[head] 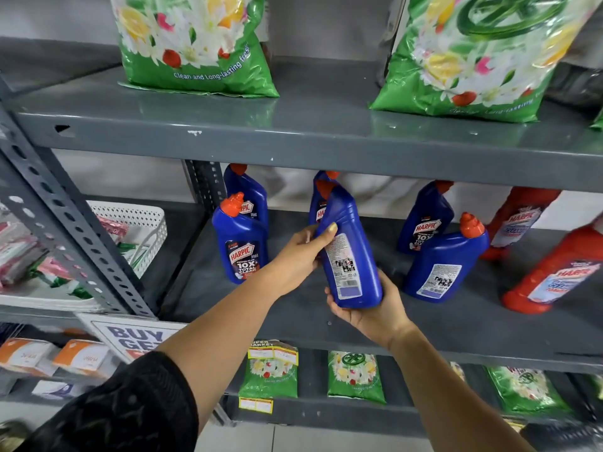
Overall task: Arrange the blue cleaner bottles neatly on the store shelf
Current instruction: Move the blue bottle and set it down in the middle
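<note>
Both hands hold one blue cleaner bottle (347, 252) with a red cap, tilted, back label towards me, above the middle grey shelf (293, 318). My left hand (301, 252) grips its side, thumb on the front. My right hand (368, 308) cups its base from below. Two blue bottles stand at the left, front one (239, 243) and rear one (251, 194). Another blue bottle (319, 207) stands behind the held one, mostly hidden. At the right stand two more blue bottles, rear one (424, 220) and front one (440, 265) showing its back label.
Red cleaner bottles (554, 272) stand at the far right of the same shelf. Green detergent bags (195, 44) sit on the shelf above, smaller green packs (270, 373) below. A white perforated basket (140, 230) and a slotted upright post (65, 230) are at the left.
</note>
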Available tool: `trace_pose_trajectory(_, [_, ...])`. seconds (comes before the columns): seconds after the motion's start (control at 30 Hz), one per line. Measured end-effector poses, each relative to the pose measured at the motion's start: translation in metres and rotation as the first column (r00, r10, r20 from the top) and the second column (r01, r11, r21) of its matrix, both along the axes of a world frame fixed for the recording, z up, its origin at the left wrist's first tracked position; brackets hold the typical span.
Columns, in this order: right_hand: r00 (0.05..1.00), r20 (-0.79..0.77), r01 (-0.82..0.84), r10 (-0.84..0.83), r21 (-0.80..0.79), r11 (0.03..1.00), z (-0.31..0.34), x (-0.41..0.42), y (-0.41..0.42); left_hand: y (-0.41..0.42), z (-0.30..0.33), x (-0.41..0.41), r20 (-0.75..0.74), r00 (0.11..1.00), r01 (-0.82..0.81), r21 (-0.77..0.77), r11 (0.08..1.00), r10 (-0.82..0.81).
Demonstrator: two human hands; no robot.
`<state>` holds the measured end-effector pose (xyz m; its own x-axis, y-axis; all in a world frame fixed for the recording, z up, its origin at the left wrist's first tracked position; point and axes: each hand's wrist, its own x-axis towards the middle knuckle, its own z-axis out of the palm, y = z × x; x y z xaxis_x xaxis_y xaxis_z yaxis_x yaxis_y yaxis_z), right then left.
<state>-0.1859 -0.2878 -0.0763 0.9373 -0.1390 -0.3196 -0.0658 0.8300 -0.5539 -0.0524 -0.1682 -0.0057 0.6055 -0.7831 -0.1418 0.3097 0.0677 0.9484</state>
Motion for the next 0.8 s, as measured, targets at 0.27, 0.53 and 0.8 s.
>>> trace_pose_trajectory(0.27, [0.983,0.045,0.167,-0.177,-0.619,0.768,0.007,0.007,0.002,0.002,0.002,0.003,0.133,0.99,-0.058,0.089,0.994,0.045])
trace_pose_trajectory(0.53, [0.916,-0.021,0.141,-0.401,-0.918,0.37,0.002,0.037,-0.001,-0.003,0.008,0.023,0.558,0.829,-0.168,0.299,0.939,-0.029])
trace_pose_trajectory(0.8, [0.931,-0.032,0.098,-0.364,-0.938,0.332,-0.008,0.043,-0.008,0.002,-0.004,0.024,0.754,0.644,-0.321,0.42,0.849,-0.13])
